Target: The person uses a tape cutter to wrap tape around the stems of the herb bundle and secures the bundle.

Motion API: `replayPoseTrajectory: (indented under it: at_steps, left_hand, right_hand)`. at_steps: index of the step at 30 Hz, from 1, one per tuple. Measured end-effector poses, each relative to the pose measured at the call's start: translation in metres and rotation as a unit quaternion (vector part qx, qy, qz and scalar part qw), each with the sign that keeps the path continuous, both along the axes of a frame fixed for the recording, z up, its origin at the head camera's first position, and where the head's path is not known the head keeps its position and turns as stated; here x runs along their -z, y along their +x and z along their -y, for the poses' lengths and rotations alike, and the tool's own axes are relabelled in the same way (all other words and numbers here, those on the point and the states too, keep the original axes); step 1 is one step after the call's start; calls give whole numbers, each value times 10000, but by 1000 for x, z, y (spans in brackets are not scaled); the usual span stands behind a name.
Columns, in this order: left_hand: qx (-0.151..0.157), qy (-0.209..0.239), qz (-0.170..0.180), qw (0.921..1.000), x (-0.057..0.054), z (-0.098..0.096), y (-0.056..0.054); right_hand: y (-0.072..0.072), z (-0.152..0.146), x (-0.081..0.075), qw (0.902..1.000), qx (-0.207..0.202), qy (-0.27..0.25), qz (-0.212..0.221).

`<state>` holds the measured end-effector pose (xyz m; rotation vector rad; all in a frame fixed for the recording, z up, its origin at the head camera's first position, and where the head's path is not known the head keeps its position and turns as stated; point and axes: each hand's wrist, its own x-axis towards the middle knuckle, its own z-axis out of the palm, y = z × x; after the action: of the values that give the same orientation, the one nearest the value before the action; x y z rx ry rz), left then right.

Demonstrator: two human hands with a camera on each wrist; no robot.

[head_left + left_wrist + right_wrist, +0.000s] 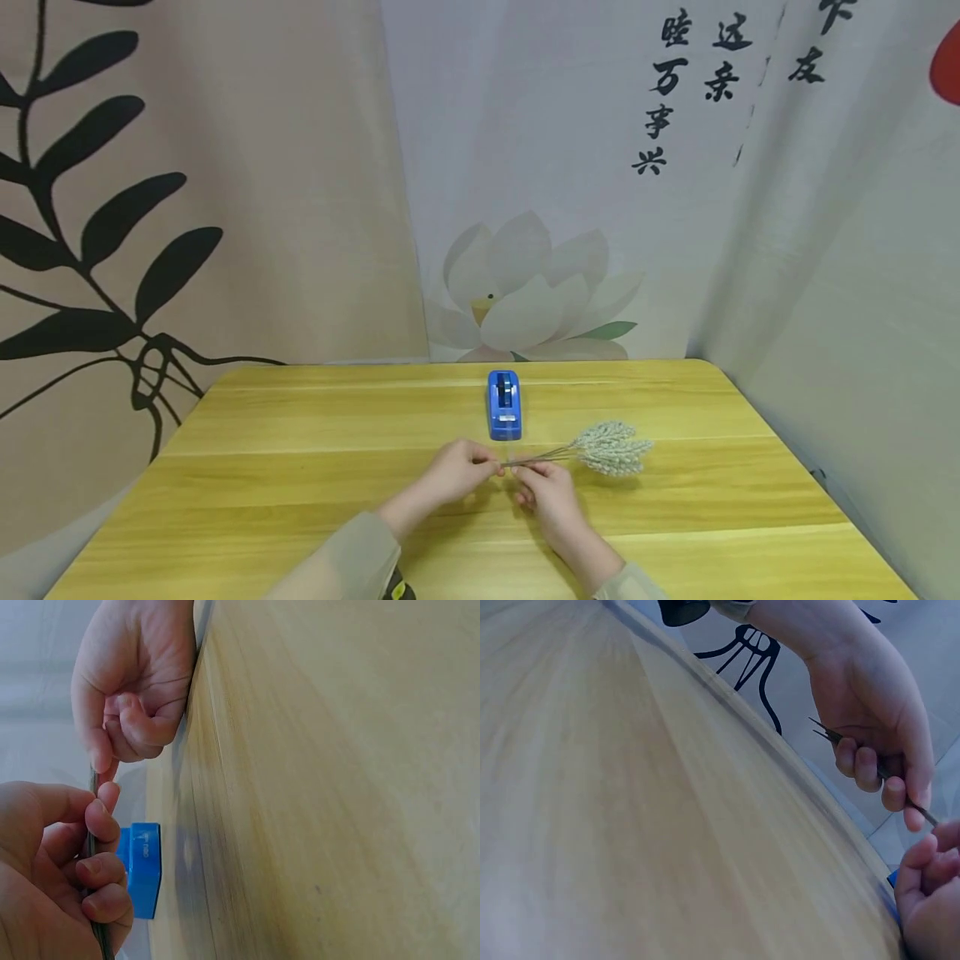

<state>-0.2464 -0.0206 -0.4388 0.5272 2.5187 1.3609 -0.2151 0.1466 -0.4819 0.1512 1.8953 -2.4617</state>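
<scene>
A bunch of pale green dried flowers (611,448) lies across in front of both hands, its heads to the right. My left hand (459,473) grips the lower stems; in the right wrist view, the cut ends of the stems (825,733) stick out past the curled fingers of the left hand (877,712). Close beside it, my right hand (551,500) pinches at the stems (91,844) with thumb and forefinger, other fingers curled. A faint clear strip of tape (510,450) runs from the blue tape dispenser (504,407) toward the stems between the hands.
The dispenser stands upright on the wooden table (300,467), just beyond the hands. Behind the table's back edge hangs a printed curtain (315,183) with leaves, a lotus and writing. A dark item with a yellow mark (399,588) shows by the left sleeve (360,550).
</scene>
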Motion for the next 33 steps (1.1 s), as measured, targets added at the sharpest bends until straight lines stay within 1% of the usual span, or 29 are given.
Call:
replayPoseTrajectory:
  at_steps: [2, 5, 9, 16, 21, 24, 27, 28, 30, 33]
  left_hand:
    - [25, -12, -46, 10000, 0, 1, 0]
    - [80, -55, -88, 9999, 1, 1, -1]
    - [130, -109, -132, 9998, 1, 0, -2]
    - [209, -135, -146, 9996, 0, 0, -1]
    - [176, -90, -174, 9997, -2, 3, -1]
    - [148, -83, -171, 9997, -3, 4, -1]
    - [150, -62, -213, 9996, -3, 5, -1]
    - [154, -52, -235, 9996, -3, 5, -2]
    - [163, -43, -324, 9993, -3, 5, -2]
    - [167, -24, -433, 9989, -3, 5, -3]
  right_hand:
    - [-1, 0, 1, 9999, -13, -104, 91]
    - [-1, 1, 0, 9995, 80, -212, 199]
    - [-1, 0, -1, 9993, 141, -167, 308]
    - [-1, 0, -3, 9993, 67, -59, 369]
    - [-1, 0, -5, 9993, -125, -74, 341]
    - [0, -4, -7, 9984, -416, 93, 367]
    - [4, -14, -11, 9936, -919, 554, 367]
    - [6, -19, -13, 9900, -1137, 746, 379]
    - [9, -29, -23, 9792, -1643, 1140, 353]
    - [9, -45, -45, 9577, -2297, 1732, 82]
